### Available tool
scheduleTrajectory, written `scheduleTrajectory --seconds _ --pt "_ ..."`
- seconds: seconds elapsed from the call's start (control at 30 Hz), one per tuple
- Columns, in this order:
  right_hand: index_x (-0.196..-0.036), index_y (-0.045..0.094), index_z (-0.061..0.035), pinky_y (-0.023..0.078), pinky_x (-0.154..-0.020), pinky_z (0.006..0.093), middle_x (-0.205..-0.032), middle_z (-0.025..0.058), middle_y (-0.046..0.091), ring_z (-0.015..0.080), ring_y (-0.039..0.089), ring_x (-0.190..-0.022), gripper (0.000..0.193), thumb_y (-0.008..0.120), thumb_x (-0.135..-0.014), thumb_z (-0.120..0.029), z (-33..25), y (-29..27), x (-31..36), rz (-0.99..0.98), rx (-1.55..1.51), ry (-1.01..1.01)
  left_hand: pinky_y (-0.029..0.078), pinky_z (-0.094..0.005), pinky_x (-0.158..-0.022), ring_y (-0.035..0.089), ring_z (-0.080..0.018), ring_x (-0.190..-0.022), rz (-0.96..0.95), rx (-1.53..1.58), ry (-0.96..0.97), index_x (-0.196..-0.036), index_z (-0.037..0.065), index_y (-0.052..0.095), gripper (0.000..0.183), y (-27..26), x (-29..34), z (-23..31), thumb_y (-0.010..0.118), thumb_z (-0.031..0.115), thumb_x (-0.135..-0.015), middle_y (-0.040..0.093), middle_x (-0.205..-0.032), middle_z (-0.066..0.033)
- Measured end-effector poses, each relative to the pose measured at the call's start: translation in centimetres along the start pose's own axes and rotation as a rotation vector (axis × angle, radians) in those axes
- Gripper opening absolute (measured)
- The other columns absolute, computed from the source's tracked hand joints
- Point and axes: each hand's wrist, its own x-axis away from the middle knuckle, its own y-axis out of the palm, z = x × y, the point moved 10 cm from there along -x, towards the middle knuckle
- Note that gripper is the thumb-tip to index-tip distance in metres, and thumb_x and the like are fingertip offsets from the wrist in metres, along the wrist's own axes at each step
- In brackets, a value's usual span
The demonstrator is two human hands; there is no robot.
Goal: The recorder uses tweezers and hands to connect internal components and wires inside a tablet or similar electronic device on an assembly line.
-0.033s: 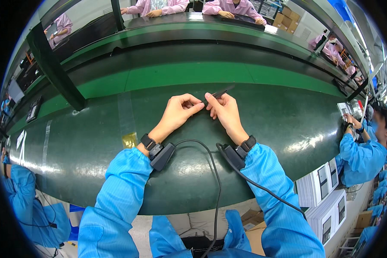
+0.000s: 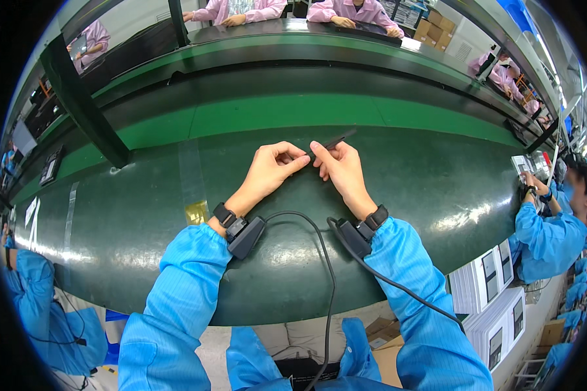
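Note:
A thin black strip-like piece [image 2: 341,139] slants up to the right over the green table, its outer end narrow. My right hand [image 2: 341,168] is closed on it, thumb on top and fingers beneath. Its lower end runs in between the fingertips of my left hand [image 2: 274,169], which are pinched together against it. Fingers hide most of that end, and what exact kind of piece it is cannot be made out. Both hands are above the table's middle, fingertips almost touching.
Cabled black wrist devices [image 2: 246,238] sit on both my wrists. Yellow tape [image 2: 196,212] sticks to the green table [image 2: 437,176]. A dark post [image 2: 85,107] rises at left. Stacked white trays [image 2: 479,287] stand at right, near a co-worker in blue [image 2: 554,228]. Others in pink work across the line.

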Motion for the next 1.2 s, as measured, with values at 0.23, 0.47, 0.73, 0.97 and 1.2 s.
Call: scheduleTrajectory --seconds 0.23,0.47,0.73,0.97,1.2 --pt "-0.083 0.065 0.0016 0.037 -0.041 0.0218 -0.066 0.0058 0.065 0.0073 0.052 -0.048 0.040 0.068 -0.090 -0.037 -0.41 -0.05 0.11 -0.006 -0.070 0.004 0.044 -0.0195 -0.059 0.056 -0.0041 -0.066 0.014 0.109 -0.037 -0.096 0.004 0.070 0.018 -0.23 0.10 0.11 0.073 0.020 -0.088 0.066 -0.079 0.0005" --pt "-0.074 0.067 0.0016 0.037 -0.042 0.0224 -0.060 0.0061 0.062 0.0078 0.051 -0.045 0.047 0.063 -0.092 -0.041 0.05 -0.24 0.24 -0.003 -0.006 0.047 0.043 -0.0189 -0.057 0.055 -0.0040 -0.065 0.000 0.093 -0.028 -0.096 0.005 0.071 0.017 -0.16 0.17 0.37 0.073 0.019 -0.088 0.064 -0.076 0.0014" --pt "-0.071 0.067 0.0020 0.039 -0.044 0.0233 -0.057 0.0063 0.061 0.0090 0.052 -0.045 0.046 0.059 -0.095 -0.036 -0.02 0.19 0.25 -0.044 0.000 0.038 0.043 -0.0187 -0.057 0.054 -0.0039 -0.064 0.012 0.068 -0.025 -0.096 0.005 0.071 0.018 -0.24 0.11 0.09 0.073 0.019 -0.087 0.064 -0.074 0.0013" --pt "-0.071 0.067 0.0025 0.040 -0.044 0.0235 -0.058 0.0066 0.061 0.0093 0.052 -0.045 0.045 0.058 -0.096 -0.035 -0.09 0.24 0.31 -0.035 0.018 0.051 0.044 -0.0190 -0.057 0.055 -0.0041 -0.064 0.013 0.050 -0.026 -0.097 0.004 0.071 0.018 -0.24 0.05 0.02 0.073 0.019 -0.087 0.065 -0.076 0.0005" --pt "-0.072 0.067 0.0023 0.039 -0.043 0.0237 -0.057 0.0064 0.061 0.0093 0.052 -0.045 0.046 0.058 -0.096 -0.036 -0.20 0.09 0.38 -0.010 0.010 0.041 0.044 -0.0189 -0.057 0.055 -0.0039 -0.064 0.006 0.056 -0.057 -0.100 0.004 0.071 0.020 -0.20 0.04 -0.21 0.073 0.019 -0.087 0.065 -0.076 0.0008"
